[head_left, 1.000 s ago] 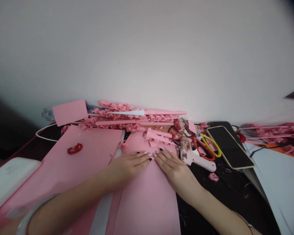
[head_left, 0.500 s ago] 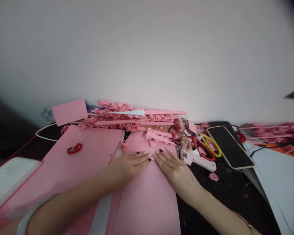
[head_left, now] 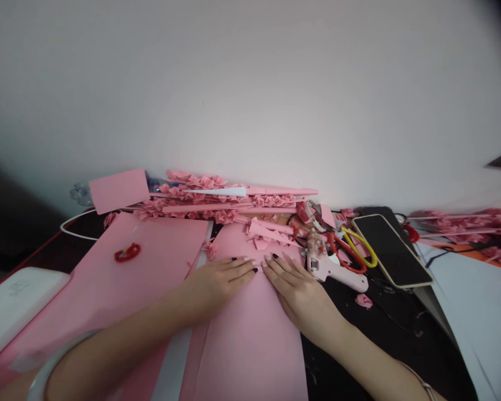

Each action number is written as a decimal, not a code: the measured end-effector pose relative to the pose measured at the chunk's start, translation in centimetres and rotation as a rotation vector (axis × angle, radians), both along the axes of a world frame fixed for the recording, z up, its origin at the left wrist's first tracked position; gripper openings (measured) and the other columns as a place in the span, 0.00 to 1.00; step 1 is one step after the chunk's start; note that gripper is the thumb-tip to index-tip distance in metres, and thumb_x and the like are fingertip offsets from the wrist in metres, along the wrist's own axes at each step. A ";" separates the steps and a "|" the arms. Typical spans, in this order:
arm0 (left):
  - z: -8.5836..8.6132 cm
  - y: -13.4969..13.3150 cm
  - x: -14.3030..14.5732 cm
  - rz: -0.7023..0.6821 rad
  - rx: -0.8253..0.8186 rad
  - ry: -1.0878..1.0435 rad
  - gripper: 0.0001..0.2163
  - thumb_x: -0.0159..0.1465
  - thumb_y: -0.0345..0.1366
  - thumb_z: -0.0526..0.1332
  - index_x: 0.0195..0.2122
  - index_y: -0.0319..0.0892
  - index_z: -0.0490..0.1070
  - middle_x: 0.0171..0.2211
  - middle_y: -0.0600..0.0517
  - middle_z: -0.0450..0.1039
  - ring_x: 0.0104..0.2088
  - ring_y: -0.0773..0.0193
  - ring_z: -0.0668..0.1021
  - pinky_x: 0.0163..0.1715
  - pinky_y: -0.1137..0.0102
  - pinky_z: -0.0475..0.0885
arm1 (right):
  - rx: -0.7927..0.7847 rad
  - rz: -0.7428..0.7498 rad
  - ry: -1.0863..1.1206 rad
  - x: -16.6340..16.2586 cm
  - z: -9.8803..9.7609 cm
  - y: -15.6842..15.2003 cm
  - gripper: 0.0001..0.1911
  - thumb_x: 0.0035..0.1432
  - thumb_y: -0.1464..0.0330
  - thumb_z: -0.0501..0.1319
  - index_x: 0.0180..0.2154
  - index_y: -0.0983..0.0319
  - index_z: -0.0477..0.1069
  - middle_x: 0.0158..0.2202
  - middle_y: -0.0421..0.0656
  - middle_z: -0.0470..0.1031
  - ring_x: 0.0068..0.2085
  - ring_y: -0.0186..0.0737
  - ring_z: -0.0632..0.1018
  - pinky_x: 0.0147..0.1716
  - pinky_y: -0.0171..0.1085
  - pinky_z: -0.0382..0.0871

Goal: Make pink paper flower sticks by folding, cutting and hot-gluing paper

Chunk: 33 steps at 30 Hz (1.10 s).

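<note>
My left hand (head_left: 219, 283) lies palm down with its fingers stretched out on a long sheet of pink paper (head_left: 254, 351). From the other side, my right hand (head_left: 299, 288) rests flat on the same sheet, fingers extended. The two sets of fingertips almost meet. A thin pale pink strip (head_left: 259, 267) shows in the small gap between them; how far it runs beneath the fingers is hidden. Right beside my right hand is a pink glue gun (head_left: 338, 274) with a crusted nozzle.
Pink paper flowers on stems (head_left: 229, 214) are piled along the wall. Red-and-yellow-handled scissors (head_left: 361, 248) and a phone (head_left: 392, 250) lie to the right, near white sheets (head_left: 476, 312). On the left are a red tape-like piece (head_left: 127, 253) and a white box-shaped device (head_left: 20, 306).
Hardly anything differs. Both hands stay flat at the same place on the pink sheet, with only a very slight shift of the fingers.
</note>
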<state>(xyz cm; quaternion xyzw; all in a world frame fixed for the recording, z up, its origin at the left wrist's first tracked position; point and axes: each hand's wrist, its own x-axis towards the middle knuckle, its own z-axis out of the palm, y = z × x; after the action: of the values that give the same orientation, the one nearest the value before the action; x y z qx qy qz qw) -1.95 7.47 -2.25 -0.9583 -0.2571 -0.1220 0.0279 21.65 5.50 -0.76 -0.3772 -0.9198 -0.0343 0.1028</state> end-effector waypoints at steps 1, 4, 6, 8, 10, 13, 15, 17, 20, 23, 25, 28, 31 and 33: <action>-0.1 0.0 0.0 0.007 0.006 0.010 0.20 0.64 0.24 0.45 0.55 0.35 0.64 0.57 0.46 0.66 0.57 0.59 0.68 0.56 0.63 0.65 | -0.005 -0.005 0.008 -0.1 0.1 0.0 0.22 0.61 0.78 0.48 0.56 0.70 0.64 0.57 0.53 0.65 0.58 0.48 0.67 0.56 0.51 0.62; -0.2 -0.2 0.0 0.040 0.014 0.017 0.21 0.63 0.23 0.46 0.57 0.36 0.62 0.58 0.46 0.64 0.58 0.59 0.66 0.57 0.63 0.63 | -0.033 -0.022 0.040 -0.2 0.3 -0.2 0.21 0.63 0.73 0.50 0.56 0.68 0.64 0.57 0.52 0.66 0.58 0.47 0.67 0.57 0.51 0.61; 0.1 -0.4 0.1 0.067 -0.005 0.019 0.22 0.63 0.25 0.47 0.58 0.36 0.60 0.59 0.47 0.62 0.60 0.59 0.64 0.58 0.63 0.61 | -0.043 -0.036 0.058 -0.3 0.4 -0.4 0.21 0.64 0.69 0.51 0.57 0.67 0.63 0.57 0.51 0.66 0.58 0.46 0.67 0.57 0.51 0.61; 0.4 -0.7 0.3 0.087 -0.034 0.032 0.21 0.64 0.29 0.48 0.59 0.37 0.60 0.60 0.46 0.60 0.61 0.59 0.62 0.59 0.63 0.58 | -0.044 -0.045 0.057 -0.4 0.4 -0.5 0.22 0.64 0.68 0.52 0.58 0.67 0.62 0.58 0.50 0.66 0.58 0.46 0.66 0.58 0.51 0.61; 0.8 -1.1 0.4 0.112 -0.055 0.059 0.21 0.65 0.32 0.48 0.60 0.37 0.58 0.62 0.46 0.57 0.62 0.59 0.60 0.60 0.62 0.56 | -0.036 -0.052 0.043 -0.5 0.2 -0.6 0.22 0.64 0.67 0.51 0.59 0.67 0.60 0.59 0.50 0.64 0.59 0.47 0.65 0.58 0.51 0.60; 0.9 -1.7 0.5 0.160 -0.056 0.091 0.22 0.67 0.34 0.46 0.62 0.39 0.54 0.63 0.48 0.54 0.63 0.59 0.56 0.61 0.62 0.53 | -0.022 -0.066 0.011 -0.6 0.0 -0.6 0.24 0.65 0.66 0.50 0.60 0.68 0.59 0.60 0.51 0.61 0.61 0.48 0.62 0.58 0.51 0.60; 0.7 -1.9 0.5 0.185 -0.052 0.103 0.22 0.67 0.34 0.45 0.63 0.39 0.52 0.64 0.49 0.53 0.64 0.60 0.54 0.61 0.62 0.52 | -0.020 -0.077 -0.016 -0.6 -0.1 -0.7 0.24 0.65 0.66 0.50 0.60 0.69 0.58 0.61 0.52 0.59 0.61 0.49 0.61 0.58 0.51 0.59; 0.5 -2.1 0.5 0.192 -0.052 0.113 0.22 0.67 0.33 0.45 0.63 0.39 0.52 0.64 0.49 0.52 0.64 0.60 0.53 0.61 0.62 0.51 | -0.023 -0.086 -0.043 -0.5 -0.2 -0.8 0.25 0.65 0.66 0.50 0.61 0.70 0.56 0.62 0.53 0.57 0.62 0.50 0.60 0.58 0.52 0.59; 0.3 -2.1 0.5 0.192 -0.051 0.120 0.23 0.66 0.33 0.45 0.63 0.38 0.51 0.64 0.48 0.50 0.64 0.59 0.53 0.61 0.62 0.51 | -0.022 -0.088 -0.069 -0.5 -0.2 -1.0 0.26 0.65 0.66 0.50 0.61 0.71 0.55 0.62 0.54 0.55 0.62 0.51 0.59 0.58 0.52 0.59; 0.2 -2.1 0.6 0.196 -0.053 0.132 0.23 0.66 0.32 0.45 0.63 0.38 0.51 0.65 0.48 0.50 0.64 0.60 0.53 0.61 0.63 0.51 | -0.021 -0.094 -0.076 -0.4 -0.2 -1.0 0.27 0.64 0.66 0.51 0.61 0.72 0.55 0.63 0.55 0.54 0.62 0.51 0.59 0.58 0.51 0.59; 0.1 -2.1 0.6 0.198 -0.057 0.139 0.23 0.66 0.32 0.45 0.63 0.38 0.50 0.65 0.48 0.49 0.64 0.60 0.53 0.61 0.63 0.51 | -0.019 -0.102 -0.079 -0.5 -0.2 -0.9 0.27 0.64 0.66 0.51 0.61 0.72 0.54 0.63 0.56 0.54 0.62 0.52 0.59 0.58 0.52 0.60; 0.0 -2.1 0.6 0.204 -0.064 0.138 0.24 0.66 0.32 0.45 0.64 0.38 0.49 0.65 0.48 0.49 0.64 0.61 0.54 0.61 0.63 0.52 | -0.019 -0.101 -0.089 -0.6 -0.1 -0.8 0.27 0.64 0.66 0.50 0.61 0.72 0.54 0.63 0.56 0.54 0.62 0.52 0.59 0.58 0.51 0.59; 0.0 -2.2 0.6 0.213 -0.067 0.135 0.24 0.66 0.32 0.45 0.64 0.38 0.49 0.65 0.48 0.49 0.64 0.61 0.55 0.60 0.63 0.53 | -0.023 -0.102 -0.099 -0.7 -0.1 -0.7 0.27 0.65 0.65 0.50 0.61 0.72 0.54 0.63 0.56 0.53 0.62 0.52 0.59 0.58 0.51 0.59; 0.0 -2.2 0.7 0.216 -0.074 0.137 0.23 0.66 0.32 0.45 0.63 0.38 0.50 0.65 0.48 0.49 0.63 0.60 0.56 0.59 0.63 0.54 | -0.029 -0.106 -0.104 -0.7 -0.2 -0.7 0.27 0.64 0.66 0.50 0.62 0.72 0.53 0.63 0.56 0.53 0.62 0.52 0.58 0.58 0.51 0.59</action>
<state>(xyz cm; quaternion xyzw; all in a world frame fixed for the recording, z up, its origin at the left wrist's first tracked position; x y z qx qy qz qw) -1.27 5.31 -2.24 -0.9315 -0.3604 -0.0427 0.0228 20.98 4.80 -0.91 -0.4246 -0.9030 -0.0458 0.0475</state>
